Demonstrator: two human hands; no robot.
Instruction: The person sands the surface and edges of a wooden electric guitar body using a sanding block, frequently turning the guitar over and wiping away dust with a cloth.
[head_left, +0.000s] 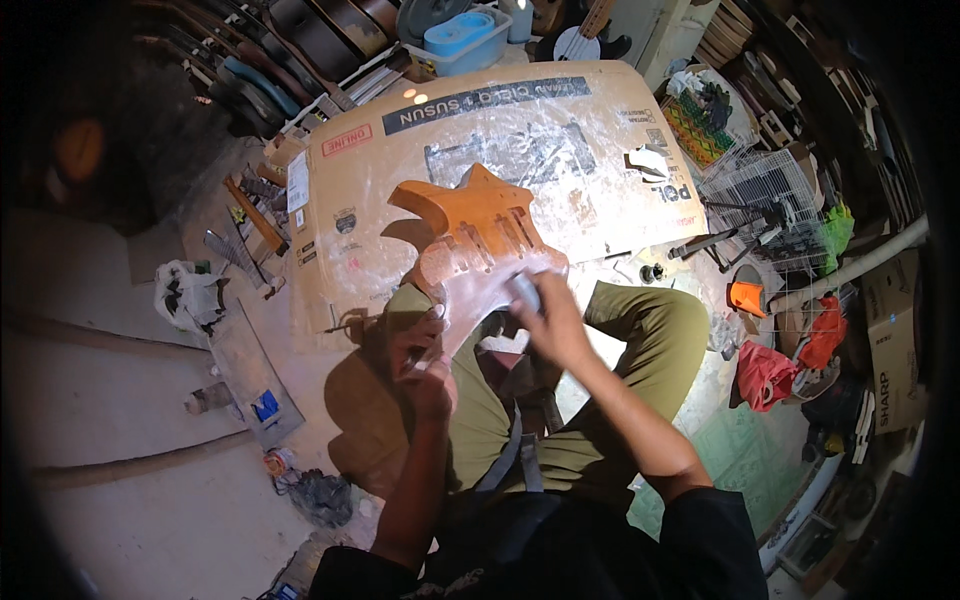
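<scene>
Orange-brown horned wooden guitar body point(478, 212) over olive-trousered lap point(655, 340), far end above brown cardboard point(375, 165); L hand point(428, 365) fingers curled at near edge, grip part-hidden; R hand point(553, 322) fingers closed round blurred grey block point(524, 291): best flat, w/ light even strokes, L bracing

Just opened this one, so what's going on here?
A seated person has a horned, orange-brown wooden body in front of them, its near part pale with dust. The left hand holds its near left edge, while the right hand holds a small grey block, blurred, at the dusty surface. A large, flat brown cardboard sheet lies beyond the person's legs.
</scene>
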